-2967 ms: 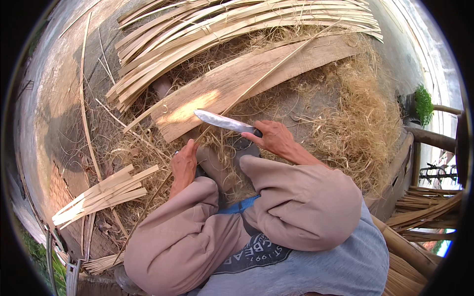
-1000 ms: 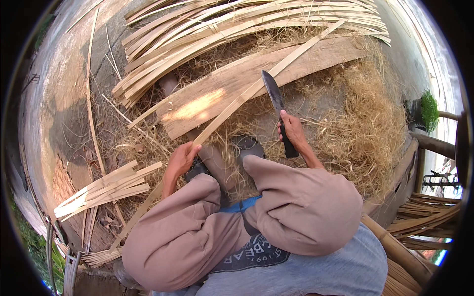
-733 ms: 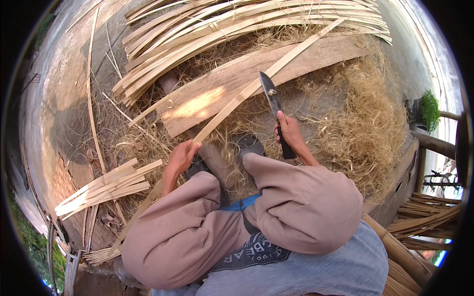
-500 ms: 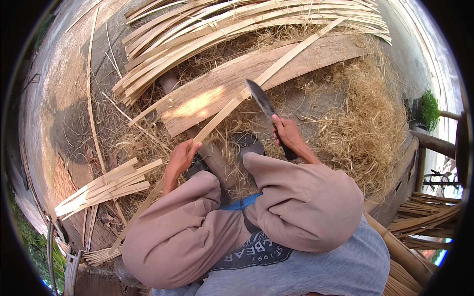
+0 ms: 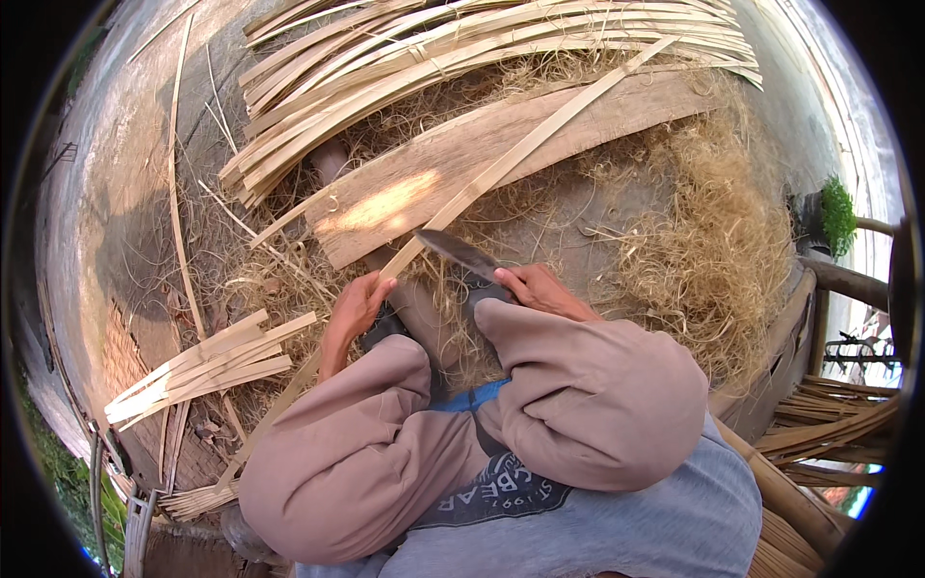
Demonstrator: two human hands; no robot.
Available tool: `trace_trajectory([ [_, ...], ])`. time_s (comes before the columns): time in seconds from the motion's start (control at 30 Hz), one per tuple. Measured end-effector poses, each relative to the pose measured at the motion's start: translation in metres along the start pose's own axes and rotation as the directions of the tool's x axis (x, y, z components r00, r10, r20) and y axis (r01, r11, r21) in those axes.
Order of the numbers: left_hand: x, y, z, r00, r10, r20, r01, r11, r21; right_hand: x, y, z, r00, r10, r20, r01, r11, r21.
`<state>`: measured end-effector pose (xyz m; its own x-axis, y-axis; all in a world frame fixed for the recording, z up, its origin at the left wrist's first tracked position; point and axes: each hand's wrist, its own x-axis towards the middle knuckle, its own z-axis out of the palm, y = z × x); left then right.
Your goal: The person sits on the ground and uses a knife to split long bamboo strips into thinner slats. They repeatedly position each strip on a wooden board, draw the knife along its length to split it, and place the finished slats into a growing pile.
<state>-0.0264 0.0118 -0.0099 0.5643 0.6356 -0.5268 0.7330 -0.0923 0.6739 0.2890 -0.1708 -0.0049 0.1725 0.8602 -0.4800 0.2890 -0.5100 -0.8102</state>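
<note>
A long, pale bamboo strip (image 5: 540,135) slants across a wooden plank (image 5: 385,217), its near end gripped by my left hand (image 5: 359,306) in front of my left knee. My right hand (image 5: 542,292), closed round the handle of a large knife (image 5: 458,252), is above my right knee. The dark blade points left, its tip at the strip a little beyond my left fingers. Most of the knife's handle is hidden by my right hand and knee.
Beyond the plank lies a broad pile of bamboo strips (image 5: 482,43). Curly shavings (image 5: 699,241) heap up at the right. Shorter strips (image 5: 207,366) lie at my left, and a potted plant (image 5: 836,217) stands at far right.
My right hand has moved left and toward me, bringing the knife down along the strip from its middle to near my left hand. The left hand and the strip have hardly moved.
</note>
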Motion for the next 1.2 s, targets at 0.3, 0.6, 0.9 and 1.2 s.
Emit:
trace_trajectory([
  [0.3, -0.022, 0.025, 0.015, 0.925, 0.144, -0.352, -0.077, 0.978, 0.196, 0.031, -0.009, -0.068, 0.75, -0.261, -0.608, 0.203, 0.965, -0.164],
  [0.6, -0.041, 0.018, 0.012, 0.894, 0.15, -0.422, -0.066, 0.976, 0.207, 0.068, 0.028, -0.16, 0.761, -0.209, -0.614, -0.315, 0.708, -0.631],
  [0.9, -0.003, 0.054, 0.018, 0.907, 0.21, -0.366, -0.09, 0.944, 0.318, 0.043, -0.023, -0.042, 0.977, -0.14, -0.161, 0.044, 0.872, -0.488],
  [1.2, -0.004, 0.057, -0.014, 0.954, 0.174, -0.245, -0.109, 0.96, 0.26, 0.042, -0.004, -0.041, 0.903, -0.188, -0.385, 0.02, 0.917, -0.399],
])
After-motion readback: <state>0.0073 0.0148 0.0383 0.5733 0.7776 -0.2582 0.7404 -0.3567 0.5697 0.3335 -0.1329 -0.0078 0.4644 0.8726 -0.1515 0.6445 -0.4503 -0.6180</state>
